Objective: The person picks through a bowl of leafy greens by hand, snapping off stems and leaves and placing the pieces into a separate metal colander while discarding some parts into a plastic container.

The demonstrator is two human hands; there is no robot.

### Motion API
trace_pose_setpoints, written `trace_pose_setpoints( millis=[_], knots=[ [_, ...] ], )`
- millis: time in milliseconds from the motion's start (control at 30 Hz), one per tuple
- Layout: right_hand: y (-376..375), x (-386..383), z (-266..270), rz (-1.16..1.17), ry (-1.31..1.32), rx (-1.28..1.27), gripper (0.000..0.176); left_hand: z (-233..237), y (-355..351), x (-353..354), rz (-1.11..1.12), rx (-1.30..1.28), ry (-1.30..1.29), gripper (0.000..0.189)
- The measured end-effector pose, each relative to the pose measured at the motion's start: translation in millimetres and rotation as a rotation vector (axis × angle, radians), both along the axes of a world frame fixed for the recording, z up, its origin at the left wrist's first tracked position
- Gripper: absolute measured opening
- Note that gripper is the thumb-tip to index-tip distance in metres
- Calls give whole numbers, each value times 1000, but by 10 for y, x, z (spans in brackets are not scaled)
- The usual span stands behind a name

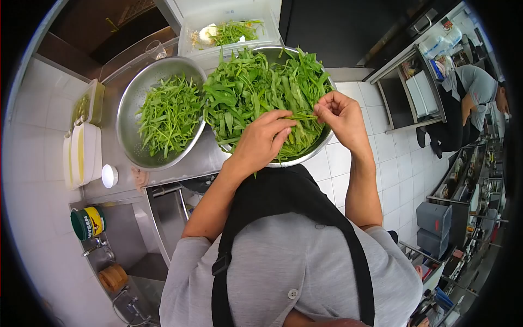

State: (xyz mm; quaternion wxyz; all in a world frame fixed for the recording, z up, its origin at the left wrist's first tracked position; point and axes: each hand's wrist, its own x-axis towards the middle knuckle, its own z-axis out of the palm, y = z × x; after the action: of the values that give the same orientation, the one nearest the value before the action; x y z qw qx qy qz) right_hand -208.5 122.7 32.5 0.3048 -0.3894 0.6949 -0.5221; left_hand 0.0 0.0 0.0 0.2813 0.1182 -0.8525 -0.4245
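Observation:
A large metal bowl [305,158] in front of me is heaped with leafy greens [245,90], long narrow leaves on thin stems. Over the heap, my left hand [260,140] is closed around the ends of a few green stems [304,116]. My right hand [343,117] pinches the other end of those stems between thumb and fingertips, at the bowl's right side. To the left, a perforated metal colander [131,117] holds a smaller pile of similar greens [170,114].
Behind the bowls, a clear plastic tub [190,52] contains green scraps and something white. A small white cup [109,176] and white containers [84,152] stand on the steel counter [106,131]. A sink [131,229] lies lower left. Another person [468,103] bends at shelving on the right.

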Motion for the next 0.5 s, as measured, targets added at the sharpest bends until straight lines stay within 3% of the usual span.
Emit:
trace_pose_setpoints(
  millis=[167, 300, 500],
  knots=[
    [-148, 34, 316, -6, -15, -77, 9, 175, 18, 74, 192, 132, 108, 19],
    [-221, 61, 587, -34, -73, -240, 8, 257, 95, 5, 45, 88, 242, 20],
    [-242, 104, 968, -73, -39, -428, 7, -75, -39, -65, 102, -169, -99, 29]
  ],
)
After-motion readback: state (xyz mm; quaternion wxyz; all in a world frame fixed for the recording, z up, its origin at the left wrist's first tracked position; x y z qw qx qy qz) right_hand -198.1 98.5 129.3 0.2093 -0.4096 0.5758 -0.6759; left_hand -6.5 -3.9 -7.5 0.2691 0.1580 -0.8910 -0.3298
